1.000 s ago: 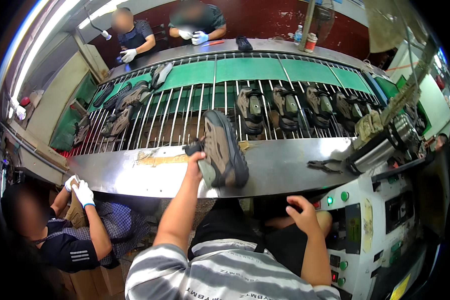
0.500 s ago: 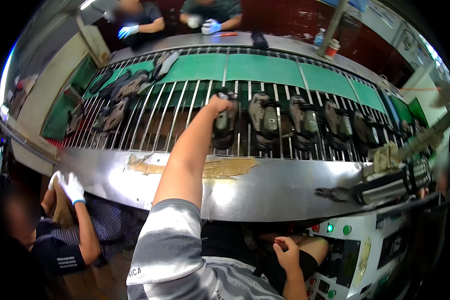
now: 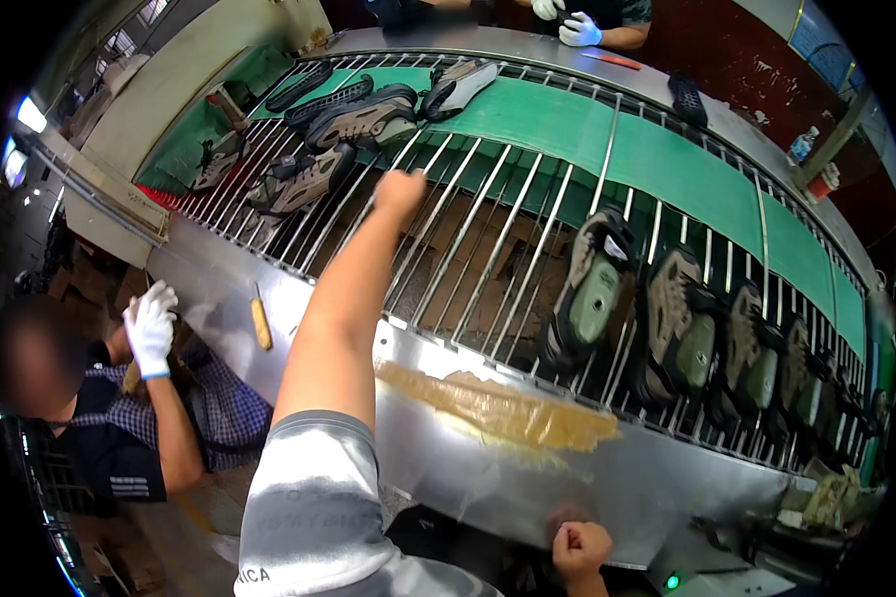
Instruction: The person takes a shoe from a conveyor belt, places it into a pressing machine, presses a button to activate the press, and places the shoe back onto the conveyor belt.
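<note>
My left arm stretches over a rack of metal bars, and my left hand (image 3: 400, 194) is above the bars; its fingers are hidden. Nearest to it are a brown-grey shoe (image 3: 309, 184) lying on the bars and another brown-grey shoe (image 3: 363, 121) beyond. My right hand (image 3: 579, 549) is low by the metal table edge, curled into a fist with nothing showing in it. To the right of my left hand stands a dark shoe with a green inside (image 3: 592, 298), first in a row of several similar shoes (image 3: 679, 323).
Dark soles (image 3: 314, 95) and a pale-soled shoe (image 3: 458, 90) lie at the far left, on and beside a green sheet (image 3: 687, 169). A yellow-handled tool (image 3: 260, 320) rests on the steel ledge (image 3: 448, 458). A gloved co-worker (image 3: 149, 333) sits at left; another's gloved hands (image 3: 579, 30) are across.
My left hand has left the dark green-insided shoe and moved left across the rack. The view has swung left. My right hand has closed from loosely curled to a fist.
</note>
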`<state>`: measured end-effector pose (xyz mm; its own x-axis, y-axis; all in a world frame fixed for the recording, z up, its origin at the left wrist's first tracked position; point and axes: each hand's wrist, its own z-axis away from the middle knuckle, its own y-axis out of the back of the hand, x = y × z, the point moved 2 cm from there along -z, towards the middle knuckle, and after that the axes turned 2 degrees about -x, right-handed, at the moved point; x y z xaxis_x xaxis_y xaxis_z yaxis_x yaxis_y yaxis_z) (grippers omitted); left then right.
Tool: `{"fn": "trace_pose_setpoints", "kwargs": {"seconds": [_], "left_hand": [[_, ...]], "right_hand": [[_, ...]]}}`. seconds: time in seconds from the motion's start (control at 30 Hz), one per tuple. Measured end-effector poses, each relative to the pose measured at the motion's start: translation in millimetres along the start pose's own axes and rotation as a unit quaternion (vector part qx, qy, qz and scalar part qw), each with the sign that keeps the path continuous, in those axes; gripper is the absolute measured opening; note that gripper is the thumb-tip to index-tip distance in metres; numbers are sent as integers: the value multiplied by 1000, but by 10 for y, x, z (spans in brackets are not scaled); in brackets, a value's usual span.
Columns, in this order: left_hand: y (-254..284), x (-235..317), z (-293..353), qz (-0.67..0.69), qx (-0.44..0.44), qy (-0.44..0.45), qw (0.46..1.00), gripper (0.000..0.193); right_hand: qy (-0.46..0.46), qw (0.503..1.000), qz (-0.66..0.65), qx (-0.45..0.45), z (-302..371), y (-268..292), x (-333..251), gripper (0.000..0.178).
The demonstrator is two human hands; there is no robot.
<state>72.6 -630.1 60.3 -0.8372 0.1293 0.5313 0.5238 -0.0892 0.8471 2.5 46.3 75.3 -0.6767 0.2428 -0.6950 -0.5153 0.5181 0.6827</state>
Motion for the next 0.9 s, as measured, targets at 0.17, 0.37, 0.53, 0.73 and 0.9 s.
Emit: {"fn": "trace_pose_setpoints", "kwargs": {"seconds": [0.17, 0.37, 0.53, 0.73, 0.9], "left_hand": [[267, -749, -1128, -1, 56, 176, 983, 81], [-39, -647, -1726, 124, 106, 219, 962, 49], [146, -1124, -1965, 1, 255, 55, 965, 47], [1199, 79, -857, 377, 72, -64, 921, 35], [2070, 974, 807, 388, -69, -138, 909, 31]], "right_hand": [[11, 994, 52, -95, -472, -311, -232, 8], [23, 990, 93, -101, -504, -350, -207, 10], [-18, 995, 49, -90, -599, -293, -295, 9], [-21, 999, 16, -48, -426, -404, -303, 7], [-118, 988, -61, -84, -322, -294, -410, 10]]}}
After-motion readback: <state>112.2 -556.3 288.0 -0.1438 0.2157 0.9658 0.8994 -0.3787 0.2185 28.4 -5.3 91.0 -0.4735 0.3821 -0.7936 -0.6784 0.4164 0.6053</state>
